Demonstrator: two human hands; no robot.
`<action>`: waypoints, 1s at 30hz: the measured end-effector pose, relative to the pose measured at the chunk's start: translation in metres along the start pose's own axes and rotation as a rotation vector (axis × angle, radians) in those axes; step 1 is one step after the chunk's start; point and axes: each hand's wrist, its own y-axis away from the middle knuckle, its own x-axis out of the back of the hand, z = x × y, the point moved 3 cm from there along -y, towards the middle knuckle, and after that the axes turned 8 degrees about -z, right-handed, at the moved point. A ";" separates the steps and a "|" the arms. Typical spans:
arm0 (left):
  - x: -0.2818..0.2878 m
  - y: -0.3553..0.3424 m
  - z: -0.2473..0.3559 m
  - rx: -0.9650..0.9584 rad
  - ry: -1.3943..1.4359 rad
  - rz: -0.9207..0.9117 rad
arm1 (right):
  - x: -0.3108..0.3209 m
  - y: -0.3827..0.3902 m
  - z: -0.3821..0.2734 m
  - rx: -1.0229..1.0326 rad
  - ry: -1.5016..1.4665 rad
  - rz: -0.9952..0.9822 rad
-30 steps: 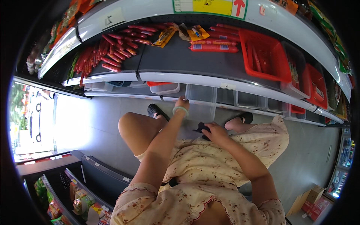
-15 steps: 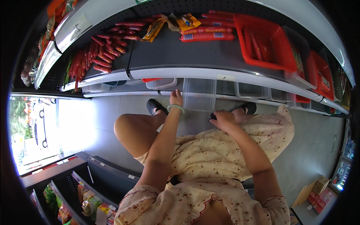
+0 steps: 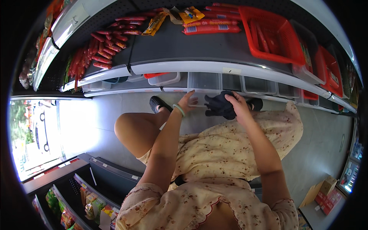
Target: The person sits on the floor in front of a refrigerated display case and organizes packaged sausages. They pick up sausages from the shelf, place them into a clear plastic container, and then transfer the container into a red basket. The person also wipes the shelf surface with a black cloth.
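Note:
My right hand (image 3: 239, 104) is closed on a bunched black cloth (image 3: 221, 104), which hangs to its left above the floor. To the left of the cloth, my left hand (image 3: 187, 101) has its fingers spread at the near left corner of a clear plastic bin (image 3: 204, 83). Part of those fingers seems to show through the plastic; whether they press on it I cannot tell. The bin juts out from the lower shelf (image 3: 174, 89). On my left wrist is a pale green bangle (image 3: 179, 110).
Red-wrapped sausages (image 3: 212, 28), small red sausage sticks (image 3: 102, 51) and yellow packets (image 3: 155, 23) lie on the upper shelf (image 3: 165, 51). A red basket (image 3: 264, 32) stands at its right. Other clear bins (image 3: 258, 85) line the lower shelf. Behind me at left is a snack rack (image 3: 82, 199).
The black cloth has come up into full view in my right hand. My left hand has moved right against the clear bin, and the bin's front edge sits slightly farther from me.

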 end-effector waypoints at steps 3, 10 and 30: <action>-0.075 0.031 0.058 0.212 0.234 0.082 | -0.011 0.009 -0.002 0.204 0.024 0.071; -0.128 0.062 0.081 0.176 0.386 0.179 | -0.070 0.037 -0.010 0.679 1.352 -0.111; -0.156 0.115 0.093 0.146 0.502 0.308 | -0.074 0.056 -0.026 0.835 1.630 -0.058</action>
